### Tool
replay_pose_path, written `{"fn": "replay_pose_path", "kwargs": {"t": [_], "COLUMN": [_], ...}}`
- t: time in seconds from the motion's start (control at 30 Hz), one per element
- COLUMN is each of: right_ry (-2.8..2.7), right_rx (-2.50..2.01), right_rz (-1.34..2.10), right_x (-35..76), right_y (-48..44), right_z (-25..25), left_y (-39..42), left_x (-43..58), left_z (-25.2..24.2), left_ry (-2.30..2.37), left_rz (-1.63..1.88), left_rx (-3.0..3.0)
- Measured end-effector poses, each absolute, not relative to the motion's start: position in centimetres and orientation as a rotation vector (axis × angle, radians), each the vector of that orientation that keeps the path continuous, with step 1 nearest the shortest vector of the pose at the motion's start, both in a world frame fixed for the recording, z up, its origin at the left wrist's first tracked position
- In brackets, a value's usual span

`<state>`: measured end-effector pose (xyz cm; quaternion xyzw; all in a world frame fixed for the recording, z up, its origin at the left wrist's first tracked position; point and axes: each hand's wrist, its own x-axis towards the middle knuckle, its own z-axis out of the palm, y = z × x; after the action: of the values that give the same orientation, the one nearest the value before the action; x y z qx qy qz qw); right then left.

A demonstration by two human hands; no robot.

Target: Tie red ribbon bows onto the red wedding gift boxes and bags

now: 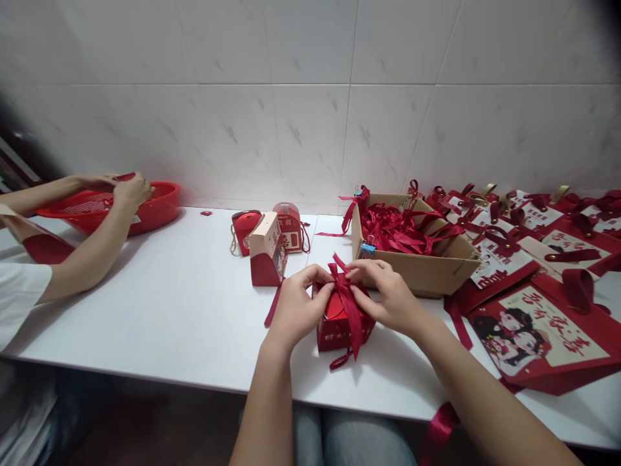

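A small red gift box (334, 333) with gold lettering stands on the white table in front of me. Dark red ribbon (350, 309) is tied in a bow on its top, one tail hanging down the front. My left hand (301, 304) pinches the bow from the left with thumb and fingers. From the right, my right hand (385, 294) pinches the other side of the bow. A twisted red cord (341, 360) lies at the foot of the box. Just behind my left hand is a beige and red box (266, 251).
Behind stand two small red boxes (248, 228) (290, 228). A cardboard box (422, 272) full of ribbons is beyond my right hand. Several red gift bags (548, 336) lie at the right. At left, a co-worker's hands (130, 191) work over a red basket (160, 210).
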<state>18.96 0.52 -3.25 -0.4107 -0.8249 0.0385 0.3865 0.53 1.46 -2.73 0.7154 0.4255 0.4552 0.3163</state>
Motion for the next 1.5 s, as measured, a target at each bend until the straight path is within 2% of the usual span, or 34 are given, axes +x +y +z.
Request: {"fn": "replay_pose_path", "kwargs": {"t": [0.1,0.23,0.3,0.37,0.53,0.67,0.93,1.5], "right_ry": [-2.209,-2.355,-2.319,-2.209,-1.993,-1.969,-2.198,-2.375], "right_rx": [-1.141,-1.335,-1.374,-1.337,-1.130,-0.981,-0.891,-0.723], "right_rz": [0.154,0.491,0.519,0.546,0.976,1.131,0.649,0.608], "right_x": [19.6,21.4,22.0,22.0,20.9,21.3,22.0,23.5], "right_y": [-1.1,-2.8,-2.6,-1.7,0.6,0.6,-0.7,-0.9], "right_z": [-1.3,1.6,2.1,1.7,-0.8,-1.4,-1.3,-2.0], "left_y": [1.3,1.0,0.8,0.7,0.7,0.7,0.5,0.6], "left_x": [0.5,0.5,0.6,0.7,1.0,1.1,0.8,0.9], "left_z": [-2.6,-2.4,-2.3,-2.2,-2.3,-2.5,-2.2,-2.4], "left_ry": [1.009,0.916,0.902,0.878,0.820,0.840,0.858,0.894], "left_rz": [1.136,1.035,1.017,1.000,0.993,1.011,0.993,1.010], "left_rx": [1.916,1.973,2.000,2.030,2.072,2.044,2.077,2.130]}}
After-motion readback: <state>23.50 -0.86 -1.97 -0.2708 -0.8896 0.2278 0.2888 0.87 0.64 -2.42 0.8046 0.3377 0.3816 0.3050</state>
